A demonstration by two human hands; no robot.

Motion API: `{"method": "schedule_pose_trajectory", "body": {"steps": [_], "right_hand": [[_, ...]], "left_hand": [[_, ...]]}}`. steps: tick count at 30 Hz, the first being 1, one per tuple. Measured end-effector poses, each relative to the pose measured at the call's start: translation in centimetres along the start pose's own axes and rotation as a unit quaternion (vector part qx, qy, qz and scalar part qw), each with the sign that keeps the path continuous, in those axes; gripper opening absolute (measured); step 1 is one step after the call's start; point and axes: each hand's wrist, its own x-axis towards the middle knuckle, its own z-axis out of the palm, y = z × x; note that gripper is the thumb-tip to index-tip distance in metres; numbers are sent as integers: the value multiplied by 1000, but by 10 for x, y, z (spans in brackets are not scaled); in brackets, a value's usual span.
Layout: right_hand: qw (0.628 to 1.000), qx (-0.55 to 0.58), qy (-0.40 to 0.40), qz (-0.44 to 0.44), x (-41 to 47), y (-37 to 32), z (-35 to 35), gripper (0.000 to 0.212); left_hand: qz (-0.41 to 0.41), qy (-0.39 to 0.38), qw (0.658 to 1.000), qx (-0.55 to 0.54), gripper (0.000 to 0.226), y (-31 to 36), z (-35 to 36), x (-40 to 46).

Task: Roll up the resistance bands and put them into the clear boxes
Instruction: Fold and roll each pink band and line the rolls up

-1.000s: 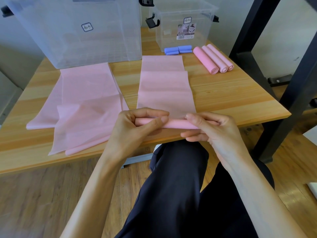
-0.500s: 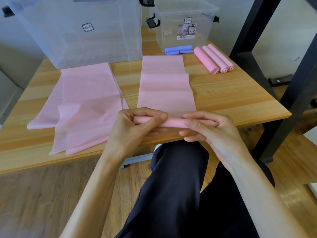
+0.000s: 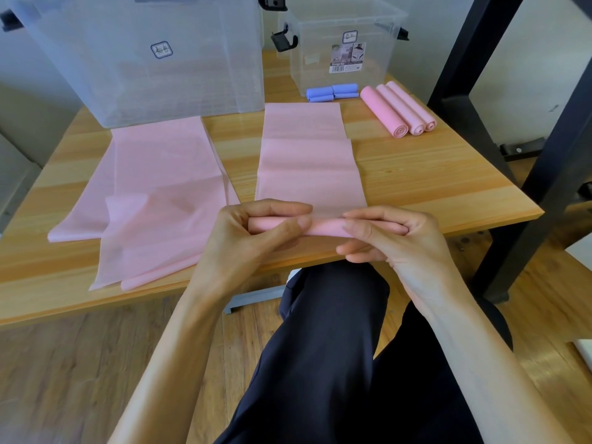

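Band [image 3: 309, 168] lies flat on bench [image 3: 432, 187], running away from hands; its rolled near end, axis crosswise, is gripped by left hand [image 3: 256, 238] and right hand [image 3: 390, 238].

At the near edge of the wooden table [image 3: 432, 187], the left hand [image 3: 256, 238] and right hand [image 3: 394, 238] pinch the rolled end of a pink band [image 3: 309, 168] lying flat toward the small clear box [image 3: 346, 43].

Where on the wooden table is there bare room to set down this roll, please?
Bare wood lies right of the flat pink band being rolled, in front of the three rolled pink bands. A narrow strip separates it from the loose pink bands. The back is crowded by clear boxes.
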Motion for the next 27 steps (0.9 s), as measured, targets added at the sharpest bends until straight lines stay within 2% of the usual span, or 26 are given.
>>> {"method": "schedule_pose_trajectory", "body": {"steps": [6, 13, 15, 19, 24, 27], "right_hand": [[1000, 7, -5, 10, 1, 0, 1, 28], [1000, 5, 11, -8, 1, 0, 1, 22], [1000, 2, 13, -8, 0, 1, 2, 23], [1000, -1, -15, -15, -1, 0, 3, 29], [999, -17, 4, -27, -1, 0, 2, 23], [1000, -15, 6, -14, -1, 0, 2, 26]], "left_hand": [[-6, 17, 999, -28, 9, 0, 2, 1], [7, 8, 1000, -23, 16, -2, -1, 0], [5, 11, 1000, -28, 11, -3, 0, 0], [-14, 35, 999, -27, 7, -1, 0, 1], [-2, -3, 1000, -8, 18, 0, -3, -1], [8, -2, 1000, -2, 14, 0, -2, -1]]}}
